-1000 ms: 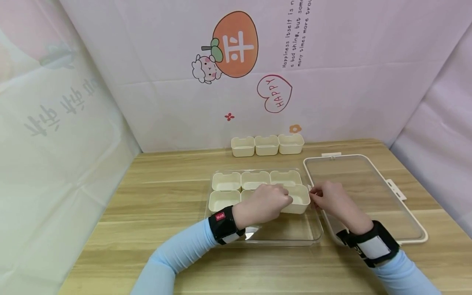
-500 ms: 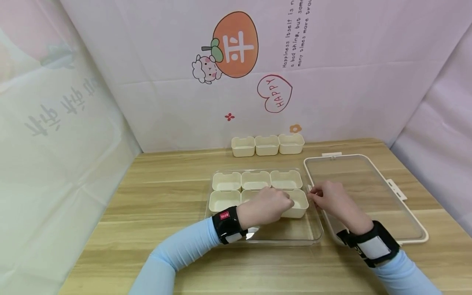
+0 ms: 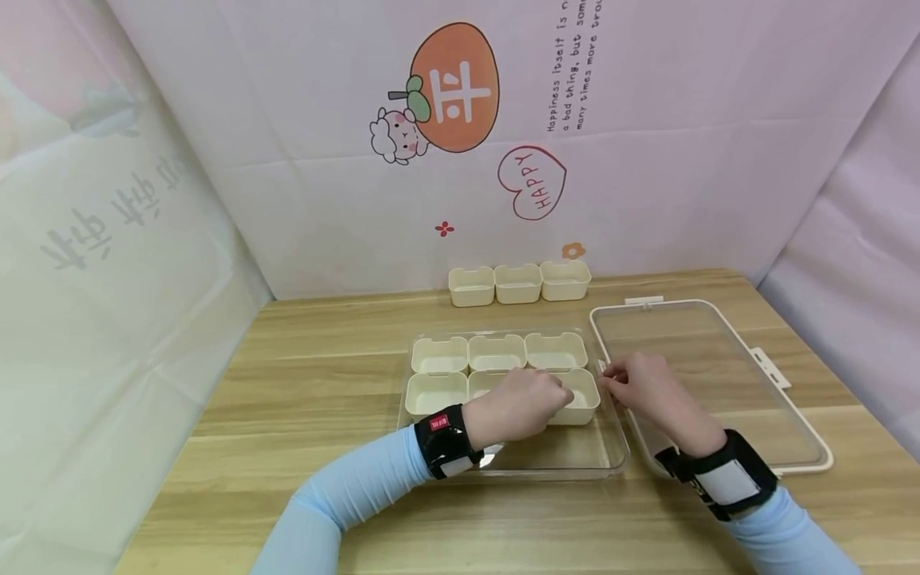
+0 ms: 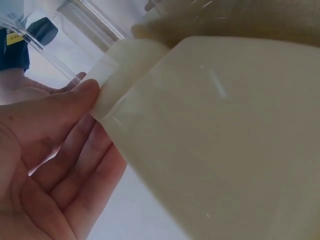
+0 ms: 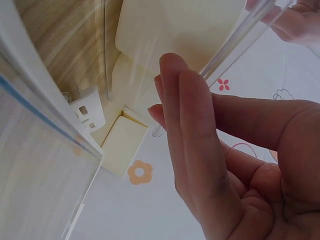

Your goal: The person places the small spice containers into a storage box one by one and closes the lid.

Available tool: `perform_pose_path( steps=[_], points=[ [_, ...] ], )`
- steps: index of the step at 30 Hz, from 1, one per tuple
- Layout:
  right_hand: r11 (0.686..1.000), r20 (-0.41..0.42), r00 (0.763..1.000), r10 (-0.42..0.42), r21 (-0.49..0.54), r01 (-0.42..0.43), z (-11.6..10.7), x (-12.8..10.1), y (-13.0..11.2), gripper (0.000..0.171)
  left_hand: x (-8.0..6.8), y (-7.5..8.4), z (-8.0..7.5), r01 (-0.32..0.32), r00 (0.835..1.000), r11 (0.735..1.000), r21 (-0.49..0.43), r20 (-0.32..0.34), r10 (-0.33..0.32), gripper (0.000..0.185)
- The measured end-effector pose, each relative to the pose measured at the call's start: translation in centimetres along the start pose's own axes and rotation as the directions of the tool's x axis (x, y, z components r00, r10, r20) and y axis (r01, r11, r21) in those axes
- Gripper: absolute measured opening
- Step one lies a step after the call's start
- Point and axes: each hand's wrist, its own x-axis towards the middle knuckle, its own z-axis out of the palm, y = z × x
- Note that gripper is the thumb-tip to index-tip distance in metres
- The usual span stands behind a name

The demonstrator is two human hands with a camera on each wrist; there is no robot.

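Your left hand pinches the cream cup, thumb on its rim in the left wrist view. The cup sits in the clear tray, at the right end of the second row, just beside the other cups. Your right hand rests at the right wall of the tray, fingers straight and close together against the clear edge. The lid lies on the table at the right. Three more cups stand far, near the wall.
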Motion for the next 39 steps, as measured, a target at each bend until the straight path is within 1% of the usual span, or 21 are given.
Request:
perform_pose_path(
  steps=[7,13,18,24,27,32,34,36,39],
  points=[
    [1.0,-0.005,1.0,-0.005,-0.003,0.005,0.2,0.1,0.0,0.014,0.1,-0.1,0.1,0.021,1.0,0.999,-0.027,0.002,-0.021,0.014],
    [1.0,-0.023,1.0,-0.019,-0.005,0.019,0.3,0.0,-0.1,0.012,0.1,-0.1,0.5,0.02,1.0,1.0,-0.008,-0.005,-0.02,0.014],
    [1.0,-0.029,0.999,-0.023,-0.015,0.023,0.5,0.1,0.0,0.012,0.2,-0.1,0.6,0.031,0.999,1.0,-0.005,0.01,-0.031,0.011],
    [1.0,-0.027,0.999,-0.019,-0.016,0.018,0.6,0.0,0.1,0.012,0.2,-0.1,0.5,0.05,0.998,0.998,-0.03,0.036,-0.049,0.01],
    [1.0,-0.034,0.999,-0.017,-0.02,0.016,0.6,0.0,0.1,0.011,0.2,-0.2,0.5,0.051,0.998,0.998,-0.046,0.044,-0.049,0.008],
    [1.0,-0.034,0.999,-0.003,-0.017,0.002,0.6,0.0,0.2,0.012,0.2,-0.2,0.3,0.038,0.998,0.999,-0.039,0.047,-0.036,0.006],
    [1.0,-0.028,1.0,0.003,-0.012,-0.003,0.6,0.0,0.1,0.012,0.2,-0.1,0.2,0.03,0.999,0.999,-0.021,0.041,-0.029,0.006],
    [1.0,-0.026,1.0,0.004,-0.013,-0.004,0.5,0.0,0.1,0.012,0.2,0.0,0.0,0.024,1.0,1.0,-0.001,0.02,-0.024,0.007],
    [1.0,-0.024,1.0,0.003,-0.012,-0.003,0.5,0.1,0.1,0.013,0.1,0.0,-0.6,0.036,0.998,0.999,0.038,-0.053,-0.034,0.011]
  ],
)
